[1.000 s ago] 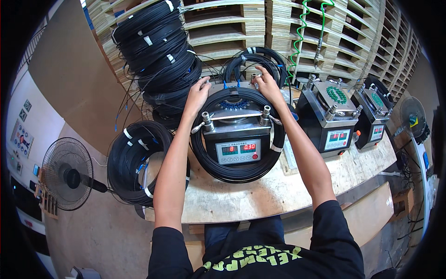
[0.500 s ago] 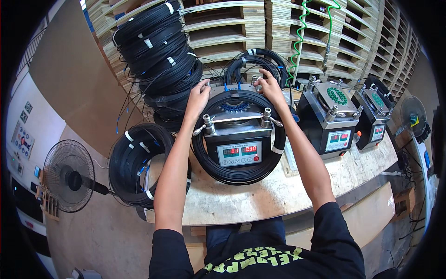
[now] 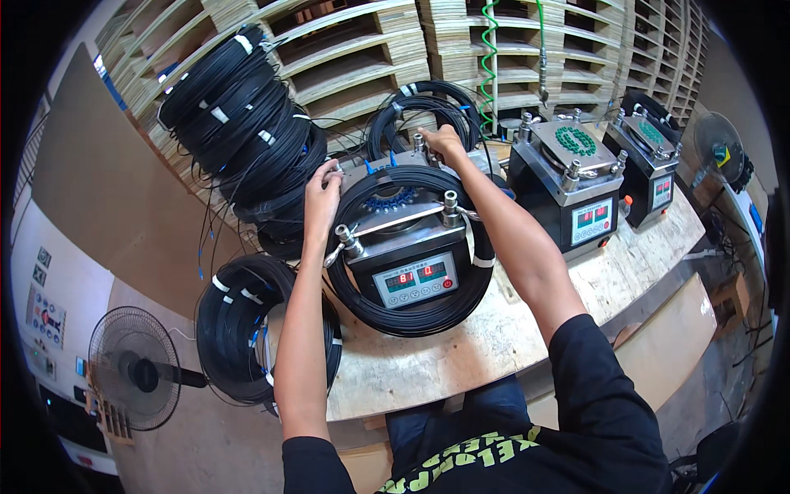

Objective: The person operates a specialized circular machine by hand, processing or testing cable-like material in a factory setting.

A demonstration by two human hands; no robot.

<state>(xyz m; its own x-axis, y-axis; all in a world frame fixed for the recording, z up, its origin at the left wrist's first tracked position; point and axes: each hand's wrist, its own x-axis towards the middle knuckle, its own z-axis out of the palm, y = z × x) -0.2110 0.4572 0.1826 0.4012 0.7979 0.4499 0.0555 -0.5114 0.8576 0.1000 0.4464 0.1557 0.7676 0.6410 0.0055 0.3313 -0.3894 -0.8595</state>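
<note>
A polishing machine point(image 3: 415, 282) with a metal top plate, corner clamp posts and a lit red display stands in front of me. A coil of black cable point(image 3: 395, 323) hangs around it, and blue connectors ring its plate. Two blue-tipped connectors point(image 3: 393, 160) stick up at the far edge. My left hand point(image 3: 322, 193) is closed at the far left clamp post, fingers curled around its top. My right hand point(image 3: 445, 145) is closed beside the far right clamp post point(image 3: 419, 143); what its fingertips grip is hidden.
Two similar machines point(image 3: 568, 185) point(image 3: 644, 160) with green connectors stand to the right on the wooden table point(image 3: 436, 370). A tall stack of cable coils point(image 3: 247, 140) rises at back left, another pile point(image 3: 239, 329) below. Behind are pallets point(image 3: 346, 66), a hanging green air hose point(image 3: 487, 58), and left, a fan point(image 3: 136, 366).
The view has shifted, so the scene sits tilted and further left. My right hand has gone from spread fingers to closed by the far right post. The display's right-hand reading has changed.
</note>
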